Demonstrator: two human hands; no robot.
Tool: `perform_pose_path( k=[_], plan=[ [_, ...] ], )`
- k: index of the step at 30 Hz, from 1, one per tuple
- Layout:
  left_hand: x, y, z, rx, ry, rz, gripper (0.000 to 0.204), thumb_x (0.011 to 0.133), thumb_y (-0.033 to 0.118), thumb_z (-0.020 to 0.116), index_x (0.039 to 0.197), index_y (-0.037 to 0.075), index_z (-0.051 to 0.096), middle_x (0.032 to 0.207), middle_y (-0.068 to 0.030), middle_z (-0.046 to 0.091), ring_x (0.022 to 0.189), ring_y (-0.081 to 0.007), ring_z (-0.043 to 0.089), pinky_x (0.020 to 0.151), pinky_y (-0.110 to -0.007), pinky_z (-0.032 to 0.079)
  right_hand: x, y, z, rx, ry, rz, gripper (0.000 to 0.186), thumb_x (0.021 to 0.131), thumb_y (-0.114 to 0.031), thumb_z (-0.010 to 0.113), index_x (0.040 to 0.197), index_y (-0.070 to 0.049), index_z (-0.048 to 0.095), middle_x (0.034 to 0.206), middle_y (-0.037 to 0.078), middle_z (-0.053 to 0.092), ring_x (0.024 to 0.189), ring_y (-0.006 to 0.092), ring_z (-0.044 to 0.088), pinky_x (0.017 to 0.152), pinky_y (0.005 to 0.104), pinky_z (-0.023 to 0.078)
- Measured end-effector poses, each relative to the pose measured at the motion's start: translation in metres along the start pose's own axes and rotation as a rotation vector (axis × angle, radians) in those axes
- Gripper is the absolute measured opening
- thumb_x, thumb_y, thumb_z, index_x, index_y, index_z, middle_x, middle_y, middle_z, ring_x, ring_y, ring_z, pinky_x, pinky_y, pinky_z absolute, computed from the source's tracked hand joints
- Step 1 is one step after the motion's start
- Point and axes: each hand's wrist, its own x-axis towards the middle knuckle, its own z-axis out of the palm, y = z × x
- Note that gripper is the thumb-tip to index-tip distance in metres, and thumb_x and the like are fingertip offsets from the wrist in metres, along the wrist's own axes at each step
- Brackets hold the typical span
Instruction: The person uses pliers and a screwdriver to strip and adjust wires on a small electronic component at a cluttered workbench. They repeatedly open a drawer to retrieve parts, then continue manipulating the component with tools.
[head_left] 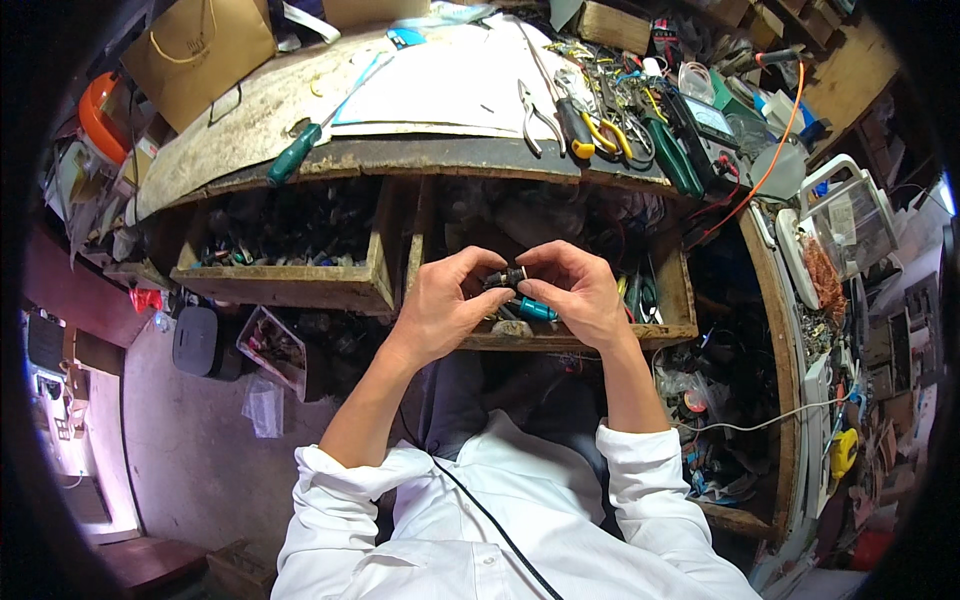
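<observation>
Item 1: small dark part [508, 278], at the clock's centre, held up over the right drawer [672, 331]. Fine detail hidden by fingers.

Item 2: left hand [440, 300], at 8 o'clock; thumb and forefinger in a narrow pinch on the part.

Item 3: right hand [580, 292], at 4 o'clock; fingertips likewise drawn together on the part's other end.

Handling note: the piece looks fiddly. Good practice would be to steady it with 1 hand, work it with the other, press lightly, and keep it low over the drawer so that anything dropped is caught. Turning the hidden side to the light would help.

Item 4: teal cylinder [537, 309], at 5 o'clock, close by the right thumb; whether it is touched cannot be told.

Item 5: left drawer [285, 288], at 9 o'clock, filled with dark small pieces.

Item 6: pliers [540, 118], at 12 o'clock, on the bench.

Item 7: green screwdriver [293, 156], at 10 o'clock, handle over the bench edge.

Item 8: yellow tape measure [845, 452], at 4 o'clock, far out.
</observation>
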Motion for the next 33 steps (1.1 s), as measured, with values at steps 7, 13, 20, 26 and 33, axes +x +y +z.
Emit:
perform_pose_path(
  k=[7,13,20,26,33],
  plan=[
    [0.002,-0.006,0.001,0.009,-0.047,0.061,0.023,0.092,0.011,0.073,0.112,-0.002,0.072,0.100,-0.0088,0.073,0.087,-0.0118,0.067,0.076,-0.027,0.054,0.000,0.006,0.001,0.082,-0.010,-0.068,0.031,0.085,0.002,0.076,0.115,0.001,0.068,0.101,0.005,0.072,0.087,0.0091,0.067,0.079,0.0248,0.056],
    [0.001,-0.005,-0.001,-0.037,-0.057,-0.005,0.023,0.091,0.006,0.072,0.113,-0.001,0.072,0.100,-0.0072,0.072,0.089,-0.0107,0.067,0.078,-0.026,0.053,0.000,0.005,0.001,0.050,0.008,-0.046,0.032,0.085,0.001,0.077,0.115,0.001,0.068,0.101,0.005,0.072,0.087,0.0089,0.067,0.079,0.0246,0.055],
    [0.002,-0.011,-0.002,-0.196,-0.053,-0.054,0.023,0.094,0.005,0.069,0.116,-0.001,0.070,0.101,-0.0039,0.072,0.089,-0.0090,0.065,0.080,-0.024,0.053,0.003,0.008,0.001,0.006,0.011,-0.012,0.025,0.086,-0.002,0.076,0.110,0.001,0.070,0.094,0.004,0.072,0.083,0.0080,0.064,0.074,0.0248,0.053],
    [0.001,-0.009,-0.003,-0.200,-0.005,-0.088,0.023,0.095,0.013,0.065,0.112,-0.002,0.068,0.090,-0.0055,0.072,0.079,-0.0078,0.063,0.073,-0.026,0.052,0.004,0.012,0.005,-0.096,0.026,0.008,0.021,0.086,-0.007,0.076,0.105,0.002,0.071,0.090,0.007,0.073,0.080,0.0084,0.063,0.072,0.0266,0.052],
    [0.001,-0.016,-0.007,-0.339,0.033,-0.162,0.021,0.102,0.018,0.054,0.104,-0.001,0.064,0.079,-0.0019,0.061,0.065,-0.0070,0.057,0.056,-0.024,0.046,0.003,0.008,0.005,-0.287,0.026,-0.020,0.021,0.088,-0.015,0.074,0.104,0.000,0.072,0.084,0.009,0.073,0.072,0.0098,0.061,0.065,0.0273,0.050]
  ],
)
